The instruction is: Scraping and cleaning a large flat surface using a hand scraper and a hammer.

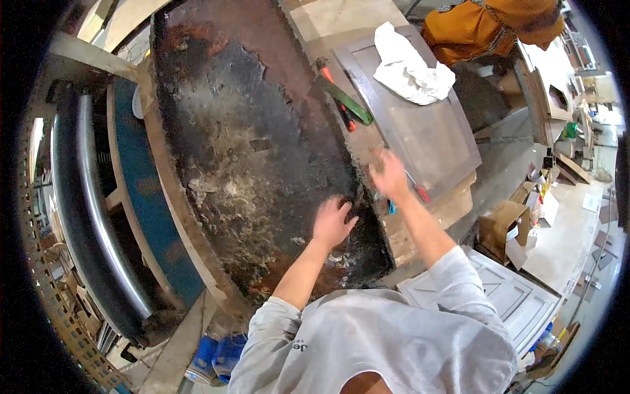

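Observation:
My left hand (333, 222) rests on or just above the right part of a large dark slab (256, 164), palm down. Its fingers are apart and slightly bent, and I see nothing held. The slab is worn, black and rusty brown, with pale flaky patches. Farther right, my right hand (390, 176) is over the wooden ledge beside the slab, fingers apart, with nothing visible in it. Close to it lies a red-tipped tool (421, 192). Beyond that hand is a green strip-like tool (344, 100), lying across a red-and-black tool (346, 117).
A grey-brown cabinet door panel (420, 131) lies right of the tools, with a crumpled white cloth (410, 69) on it. An orange bundle (495, 29) is at the far right. Left stands a metal roller (108, 197). A white panelled door (499, 295) lies near my right arm.

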Demonstrator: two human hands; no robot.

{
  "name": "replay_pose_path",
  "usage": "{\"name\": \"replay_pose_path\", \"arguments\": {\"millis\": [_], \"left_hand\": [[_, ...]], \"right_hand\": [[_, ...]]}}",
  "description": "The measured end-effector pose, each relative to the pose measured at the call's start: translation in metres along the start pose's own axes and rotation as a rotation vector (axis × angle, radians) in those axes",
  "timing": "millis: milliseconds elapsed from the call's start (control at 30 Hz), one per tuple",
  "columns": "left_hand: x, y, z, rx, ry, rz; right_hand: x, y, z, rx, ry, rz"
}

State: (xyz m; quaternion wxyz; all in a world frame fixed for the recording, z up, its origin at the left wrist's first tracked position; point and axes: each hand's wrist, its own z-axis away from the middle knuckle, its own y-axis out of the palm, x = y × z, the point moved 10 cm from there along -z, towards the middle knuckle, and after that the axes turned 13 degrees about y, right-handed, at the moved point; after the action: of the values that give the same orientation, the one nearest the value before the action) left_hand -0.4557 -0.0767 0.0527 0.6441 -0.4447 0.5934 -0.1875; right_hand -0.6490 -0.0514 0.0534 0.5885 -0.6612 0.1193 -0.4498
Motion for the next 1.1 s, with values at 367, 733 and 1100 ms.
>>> {"name": "replay_pose_path", "arguments": {"millis": [367,733,1100], "left_hand": [[0.059,0.0,-0.023,-0.007,-0.261,0.421],[0.126,-0.025,-0.059,-0.303,-0.599,1.125],[0.129,-0.027,-0.053,-0.237,-0.834,1.094]], "right_hand": [[0.05,0.093,-0.19,0.172,0.136,-0.043],[0.054,0.073,-0.032,0.739,0.482,-0.406],[0.033,0.054,0.019,0.456,0.409,-0.589]]}}
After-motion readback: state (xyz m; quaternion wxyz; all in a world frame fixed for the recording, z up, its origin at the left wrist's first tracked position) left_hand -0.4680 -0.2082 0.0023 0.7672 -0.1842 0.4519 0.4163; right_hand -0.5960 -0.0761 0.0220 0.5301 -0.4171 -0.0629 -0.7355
